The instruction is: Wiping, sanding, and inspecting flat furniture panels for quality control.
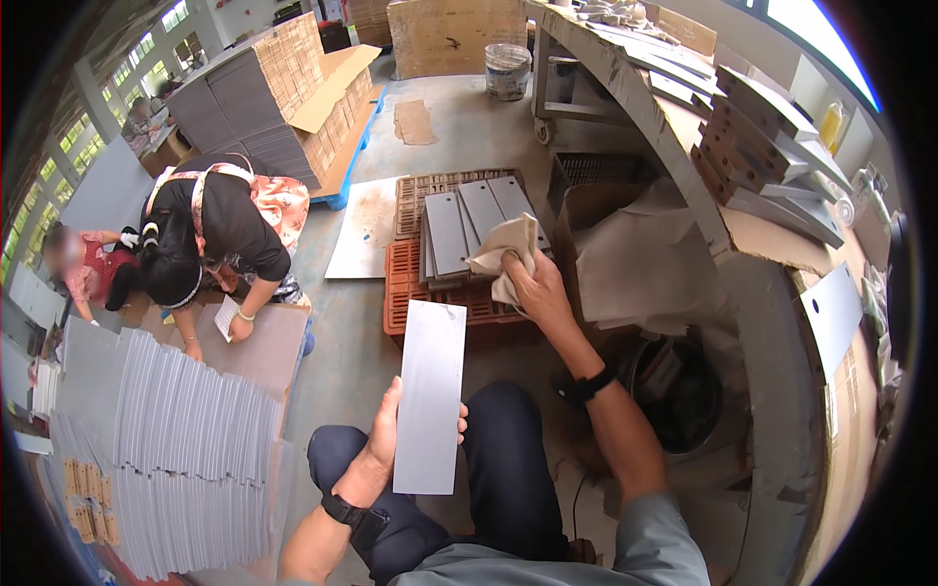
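My left hand (387, 430) is closed round a long flat grey panel (430, 400), its thumb along the left edge and fingertips showing at the right edge. The panel stands nearly upright over my lap, with a small dark mark near its top. In my right hand (537, 288) a crumpled cream cloth (508, 256) is gripped, raised to the right of the panel and apart from it. Just behind the cloth lie several grey panels (449, 234) with small holes, stacked on an orange plastic crate (401, 283).
To my left, a co-worker (215, 234) bends over rows of grey panels (195, 420). A workbench (674, 127) curves along my right, bearing stacked panels (772, 146). Under it sit a box with paper (635, 264) and a dark bucket (674, 391). A pallet stack (244, 107) stands behind.
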Motion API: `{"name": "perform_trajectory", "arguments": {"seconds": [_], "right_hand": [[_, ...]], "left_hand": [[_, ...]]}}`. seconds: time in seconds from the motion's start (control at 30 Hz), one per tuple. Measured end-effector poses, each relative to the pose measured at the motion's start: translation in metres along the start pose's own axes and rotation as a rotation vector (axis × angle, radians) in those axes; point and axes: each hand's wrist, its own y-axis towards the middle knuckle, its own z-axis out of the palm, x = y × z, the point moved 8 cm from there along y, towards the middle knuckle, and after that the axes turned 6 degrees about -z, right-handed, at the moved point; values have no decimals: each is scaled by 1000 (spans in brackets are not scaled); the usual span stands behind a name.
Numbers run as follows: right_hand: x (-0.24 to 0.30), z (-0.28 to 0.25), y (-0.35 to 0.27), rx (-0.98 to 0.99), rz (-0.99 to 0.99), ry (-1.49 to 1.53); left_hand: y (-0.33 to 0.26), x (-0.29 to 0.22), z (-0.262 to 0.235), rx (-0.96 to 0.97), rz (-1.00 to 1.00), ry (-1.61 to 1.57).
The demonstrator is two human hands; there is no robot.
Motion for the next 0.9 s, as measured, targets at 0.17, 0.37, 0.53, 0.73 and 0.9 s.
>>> {"name": "perform_trajectory", "arguments": {"seconds": [0.17, 0.37, 0.53, 0.73, 0.9], "right_hand": [[7, 28, 100, -106, -337, -868], [-84, 43, 122, 85, -230, -1108], [-88, 26, 67, 153, -278, -963], [-35, 72, -38, 670, -171, -602], [-19, 44, -126, 708, -242, -608]], "left_hand": [[-1, 0, -21, 7, -5, -84], [-1, 2, -29, -11, -49, -52], [2, -5, -22, 20, 8, -96], [-13, -12, -41, -84, 99, -104], [3, -6, -31, -69, 97, 0]]}}
